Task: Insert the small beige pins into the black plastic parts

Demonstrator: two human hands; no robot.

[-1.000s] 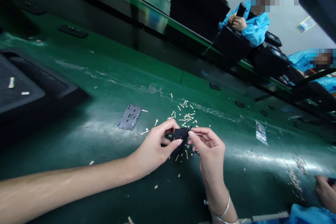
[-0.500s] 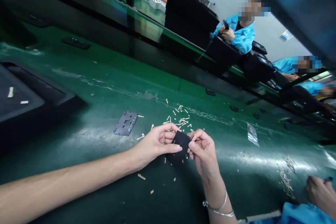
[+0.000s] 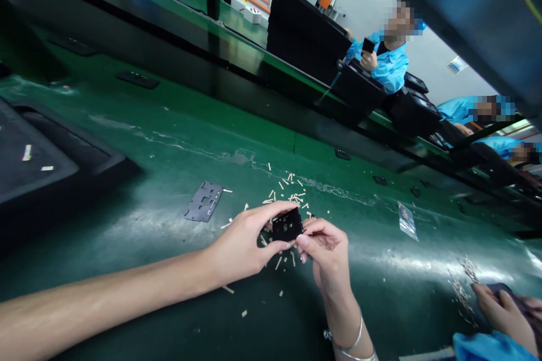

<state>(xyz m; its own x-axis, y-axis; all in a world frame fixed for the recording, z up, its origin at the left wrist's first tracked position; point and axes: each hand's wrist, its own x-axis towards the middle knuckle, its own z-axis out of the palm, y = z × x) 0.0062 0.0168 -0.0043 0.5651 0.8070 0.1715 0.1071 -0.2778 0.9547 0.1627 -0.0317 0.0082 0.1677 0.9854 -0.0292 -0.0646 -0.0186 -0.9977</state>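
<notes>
Between my hands, above the green bench, is a small black plastic plate with cut-outs, tilted toward me. My left hand is closed around its left side, fingers along the top edge and thumb below. At its right edge, my right hand pinches with thumb and forefinger; whether a further small part sits in that pinch is hidden. Small pale strips lie scattered behind and beneath the hands. To the left, a similar flat grey plate with cut-outs rests on the bench.
A large black tray with pale scraps stands at left. A clear plastic bag lies to the right. At lower right, a co-worker's hands hold a dark plate beside a strip pile. More people in blue sit across the bench.
The black plate has been turned in my hands, so its face with cut-outs now shows. At lower right, the co-worker's hands have come further into view with a dark plate.
</notes>
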